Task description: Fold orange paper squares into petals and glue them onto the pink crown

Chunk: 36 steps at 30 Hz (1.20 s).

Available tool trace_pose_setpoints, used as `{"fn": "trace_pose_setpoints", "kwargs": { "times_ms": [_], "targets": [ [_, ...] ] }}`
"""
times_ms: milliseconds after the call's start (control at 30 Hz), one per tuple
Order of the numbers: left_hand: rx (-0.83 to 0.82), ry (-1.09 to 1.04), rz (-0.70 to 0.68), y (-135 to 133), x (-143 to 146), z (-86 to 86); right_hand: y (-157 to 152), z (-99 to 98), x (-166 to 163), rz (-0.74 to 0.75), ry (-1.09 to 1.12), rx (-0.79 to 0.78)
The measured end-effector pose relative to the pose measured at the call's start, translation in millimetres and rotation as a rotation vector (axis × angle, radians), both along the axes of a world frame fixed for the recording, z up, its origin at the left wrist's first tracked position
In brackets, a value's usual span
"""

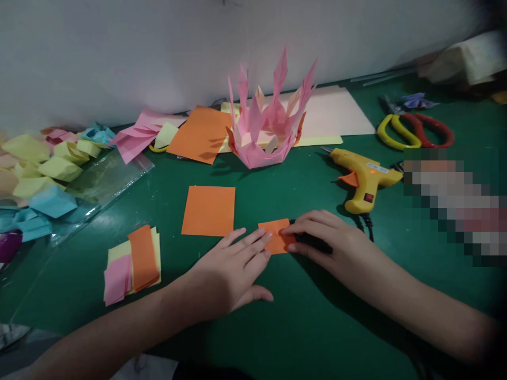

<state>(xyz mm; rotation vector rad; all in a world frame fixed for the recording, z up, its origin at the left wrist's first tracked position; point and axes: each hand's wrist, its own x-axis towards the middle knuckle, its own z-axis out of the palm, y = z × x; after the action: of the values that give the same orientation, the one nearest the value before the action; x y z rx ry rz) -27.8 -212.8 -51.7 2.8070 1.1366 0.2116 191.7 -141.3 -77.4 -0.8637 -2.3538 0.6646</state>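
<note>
A small piece of orange paper (279,243) lies on the green table between my two hands. My left hand (233,272) is laid flat with its fingers stretched out, the fingertips touching the paper's left side. At the right edge, my right hand (336,237) has thumb and fingertips closed on the paper. Just beyond my left hand is a flat orange square (209,211). Behind it stands a pink folded-paper crown (263,153) with tall pointed tips and some orange parts.
A yellow glue gun (366,179) with a lit orange light lies right of the crown. Scissors (414,131) with yellow and red handles are behind it. Stacked paper pieces (146,258) sit at left, near a plastic bag (103,195) with folded papers (59,169). A wall (138,53) bounds the back.
</note>
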Motion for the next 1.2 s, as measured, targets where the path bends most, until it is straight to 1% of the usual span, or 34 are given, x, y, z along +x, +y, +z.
{"fn": "trace_pose_setpoints", "kwargs": {
  "times_ms": [100,233,433,600,767,833,900,1000,1100,1200],
  "targets": [
    [-0.035,0.009,-0.005,1,-1,4.2,0,-0.4,2,-0.006,0.005,-0.016],
    [-0.051,0.004,-0.010,1,-1,5.5,1,0.2,3,-0.003,0.011,-0.023],
    [-0.072,-0.007,-0.017,2,-1,7.6,2,-2.1,4,-0.016,0.003,0.007],
    [-0.118,-0.145,0.014,4,0,6.7,2,-3.4,4,-0.010,-0.018,0.095],
    [-0.113,-0.169,0.084,6,0,0.3,-1,-1.9,3,0.089,-0.105,0.152],
    [-0.108,-0.192,0.091,6,-2,-1.7,-2,-1.8,3,0.110,-0.107,0.167],
    [-0.099,-0.217,0.093,7,-3,-2.9,-1,-1.9,4,0.102,-0.081,0.190],
    [-0.061,-0.238,0.103,6,-4,-2.8,2,-1.6,5,0.071,-0.051,0.270],
    [-0.030,-0.195,0.117,7,-4,-1.2,4,-0.2,6,0.028,-0.068,0.345],
    [-0.016,-0.152,0.116,7,-2,0.3,5,2.5,7,0.008,-0.077,0.369]
  ]
}}
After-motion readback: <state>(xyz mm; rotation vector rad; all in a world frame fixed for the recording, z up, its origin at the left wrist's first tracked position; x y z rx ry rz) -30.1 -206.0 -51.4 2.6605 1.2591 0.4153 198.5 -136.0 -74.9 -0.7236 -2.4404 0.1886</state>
